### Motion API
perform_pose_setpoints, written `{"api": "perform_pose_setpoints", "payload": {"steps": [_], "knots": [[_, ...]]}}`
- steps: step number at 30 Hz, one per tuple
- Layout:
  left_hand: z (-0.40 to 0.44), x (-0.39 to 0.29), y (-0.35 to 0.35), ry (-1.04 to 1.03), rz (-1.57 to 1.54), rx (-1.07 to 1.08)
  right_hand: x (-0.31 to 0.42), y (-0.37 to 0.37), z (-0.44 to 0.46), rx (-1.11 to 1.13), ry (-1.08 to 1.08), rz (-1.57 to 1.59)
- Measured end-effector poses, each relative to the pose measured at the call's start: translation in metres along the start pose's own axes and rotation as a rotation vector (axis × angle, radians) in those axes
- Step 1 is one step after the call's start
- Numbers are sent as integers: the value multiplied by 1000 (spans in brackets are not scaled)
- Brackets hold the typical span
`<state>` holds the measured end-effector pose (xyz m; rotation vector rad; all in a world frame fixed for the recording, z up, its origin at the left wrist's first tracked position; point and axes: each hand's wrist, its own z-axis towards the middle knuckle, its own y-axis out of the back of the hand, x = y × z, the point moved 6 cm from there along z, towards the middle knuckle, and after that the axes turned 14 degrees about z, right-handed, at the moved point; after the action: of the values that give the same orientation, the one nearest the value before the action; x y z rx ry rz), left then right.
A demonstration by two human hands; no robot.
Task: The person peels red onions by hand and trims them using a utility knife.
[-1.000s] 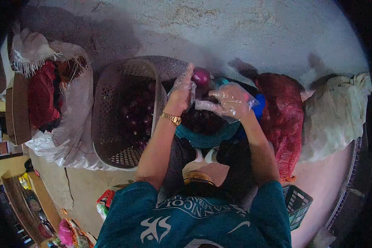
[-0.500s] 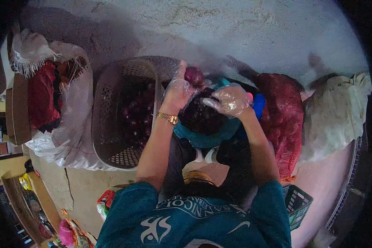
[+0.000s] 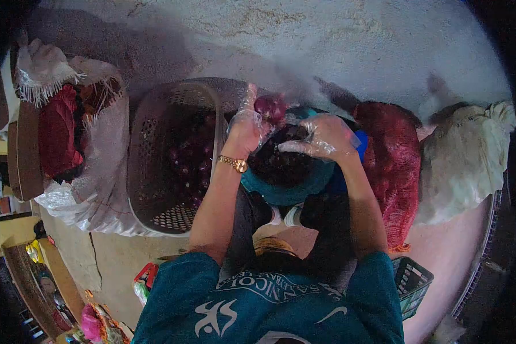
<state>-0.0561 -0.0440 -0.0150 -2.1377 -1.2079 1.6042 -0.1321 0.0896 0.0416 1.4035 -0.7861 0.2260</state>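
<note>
My left hand [image 3: 247,131], in a clear plastic glove and wearing a gold watch [image 3: 233,164], is closed around red onions [image 3: 270,109], with the thumb pointing up. To its right is my gloved right hand [image 3: 325,136], its fingers curled and its thumb stretched toward the left hand. Whatever lies inside the right fingers is hidden. Below both hands stands a teal basin [image 3: 281,195] filled with dark onions or their skins [image 3: 281,166]; the dim light blurs them. Left of the basin, a grey perforated plastic basket [image 3: 135,172] holds many red onions [image 3: 192,160].
A full red mesh sack [image 3: 391,166] and a whitish sack [image 3: 461,160] stand at right. At left is an open white woven sack [image 3: 106,172] with red mesh inside. A green crate [image 3: 413,284] sits at lower right. The concrete wall [image 3: 327,40] rises behind.
The onions in my left hand have turned slightly. My right hand has flattened and shifted slightly, its thumb lower. A pink spot beside the right wrist no longer shows.
</note>
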Motion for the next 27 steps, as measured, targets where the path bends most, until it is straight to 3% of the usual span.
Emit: {"api": "perform_pose_setpoints", "payload": {"steps": [5,11,17,19,21,27], "knots": [[-2,-4,-4,-26,-36,-4,-5,-4,0,66,-31,26],[-5,-8,-9,-94,30,29,4,9,-2,-31,10,168],[-2,-9,-3,-159,112,-43,1,18,-6,-288,133,35],[-2,-9,0,-160,122,-91,6,26,-7,-228,-17,139],[-2,-10,-3,-156,163,-14,6,26,-7,-273,-25,135],[-1,-6,-1,-131,204,-63,-8,20,-7,-344,-51,56]]}}
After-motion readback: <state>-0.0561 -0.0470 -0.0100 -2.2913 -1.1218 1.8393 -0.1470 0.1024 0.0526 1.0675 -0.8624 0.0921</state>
